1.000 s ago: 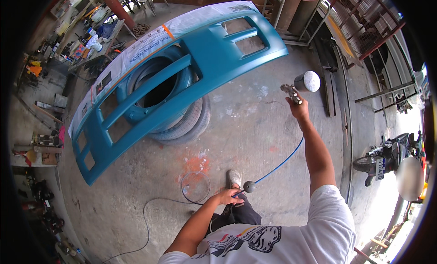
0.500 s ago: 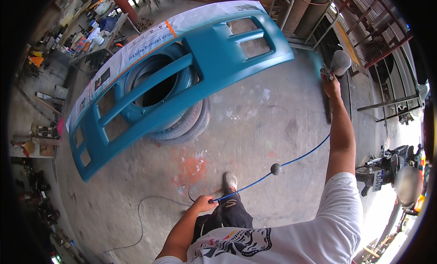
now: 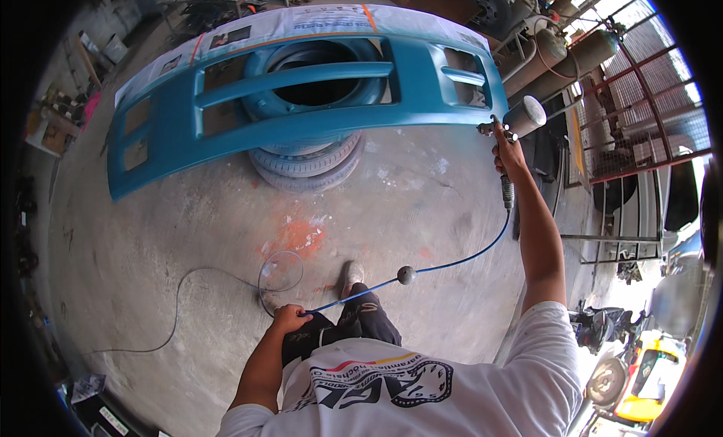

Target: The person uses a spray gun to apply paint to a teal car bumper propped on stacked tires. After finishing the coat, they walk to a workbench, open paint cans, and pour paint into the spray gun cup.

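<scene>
My right hand is closed around the grip of a spray gun with a grey cup on top. The gun's nozzle points left, close to the right end of a teal car bumper. From the gun's base a blue air hose curves down to my left hand, which is shut on it near my waist. A round grey ball sits on the hose between both hands. The bumper rests over stacked tyres, with printed paper covering its far side.
Gas cylinders and a metal mesh gate stand at the far right. A metal frame is beside my right arm. Thin hose loops over the concrete floor to the left. A yellow vehicle shows at lower right.
The view has shifted and turned. My right hand has brought the spray gun left, nearer the bumper's right end. Mist seen before the nozzle earlier no longer shows clearly. My left hand keeps the hose.
</scene>
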Tool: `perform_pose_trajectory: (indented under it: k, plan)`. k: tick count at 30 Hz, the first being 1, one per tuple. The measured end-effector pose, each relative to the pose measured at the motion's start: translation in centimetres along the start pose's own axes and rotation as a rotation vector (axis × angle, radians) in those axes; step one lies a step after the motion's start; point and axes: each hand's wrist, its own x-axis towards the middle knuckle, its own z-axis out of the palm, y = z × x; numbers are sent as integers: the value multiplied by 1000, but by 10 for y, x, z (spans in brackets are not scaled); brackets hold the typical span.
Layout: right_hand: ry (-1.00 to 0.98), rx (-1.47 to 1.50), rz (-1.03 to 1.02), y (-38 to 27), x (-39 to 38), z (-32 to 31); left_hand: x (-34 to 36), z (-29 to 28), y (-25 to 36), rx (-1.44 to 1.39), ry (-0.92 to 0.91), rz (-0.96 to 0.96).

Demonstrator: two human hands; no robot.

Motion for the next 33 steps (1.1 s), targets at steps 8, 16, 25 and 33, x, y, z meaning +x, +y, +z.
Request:
perform_pose_trajectory:
  k: [8,16,25,33]
  plan:
    - [-130,-98,-80,-102,-121,184,-112,-1,-162,-188,227,22]
    - [-233,-81,-84,-181,-242,375,-242,43,-348,-385,341,-289]
    - [-433,-151,-172,-262,-344,564,-299,124,-394,-871,292,-464]
    - [-633,-199,-355,-326,-419,724,-294,162,-362,-1410,403,-534]
